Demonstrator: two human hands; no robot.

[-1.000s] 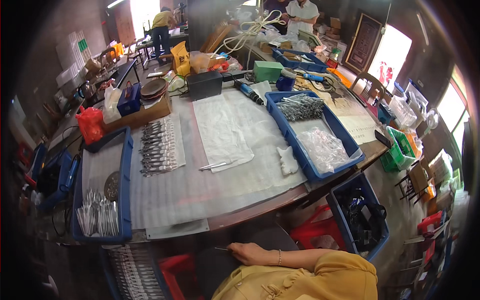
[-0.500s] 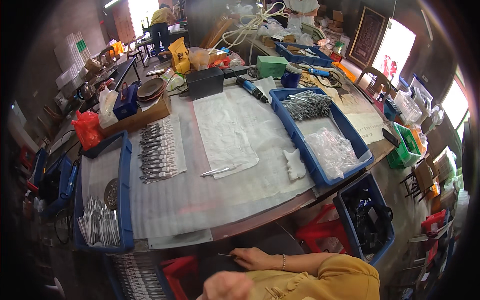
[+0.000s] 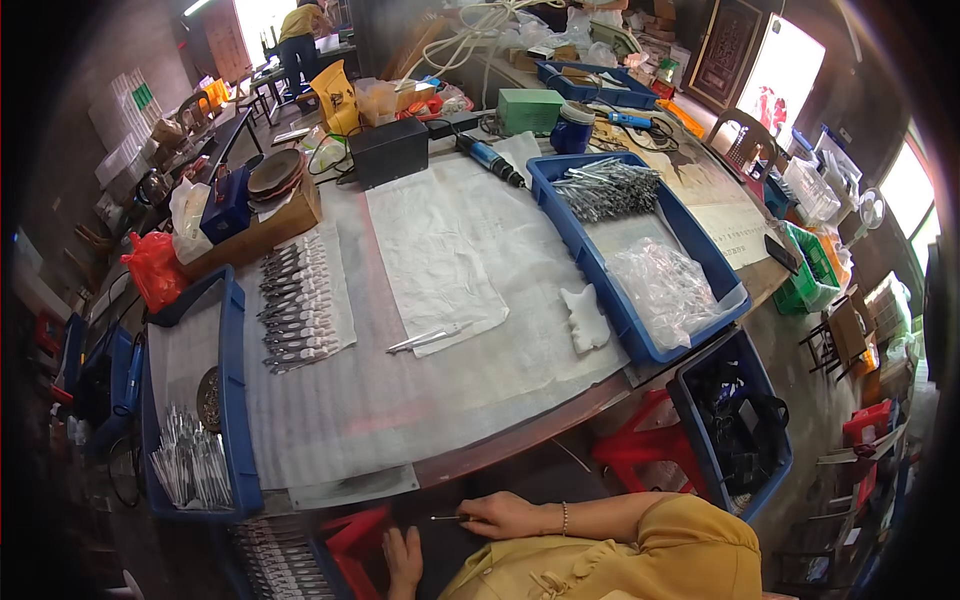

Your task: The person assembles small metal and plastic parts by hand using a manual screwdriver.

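My right hand (image 3: 503,516), with a beaded bracelet at the wrist, is over my dark lap below the table's front edge. Its fingers are closed on a thin metal rod (image 3: 444,517) whose tip sticks out to the left. To the left of it is my left hand (image 3: 402,562), fingers stretched out and nothing visible in them, beside a red plastic stool (image 3: 357,543). On the table in front, a couple of slim silver rods (image 3: 425,337) lie on a white cloth (image 3: 440,260). A row of white-and-dark handled tools (image 3: 297,300) lies on another cloth to the left.
Blue trays of metal rods stand at the left (image 3: 238,400) and right (image 3: 600,275); the right one also holds a clear plastic bag (image 3: 665,290). A blue electric screwdriver (image 3: 490,160) lies near a black box (image 3: 388,153). Another person (image 3: 300,45) is bent over in the background.
My left hand, blurred and closer to the middle before, has moved left and its fingers are now stretched out. My right hand keeps the thin rod. The view has shifted slightly.
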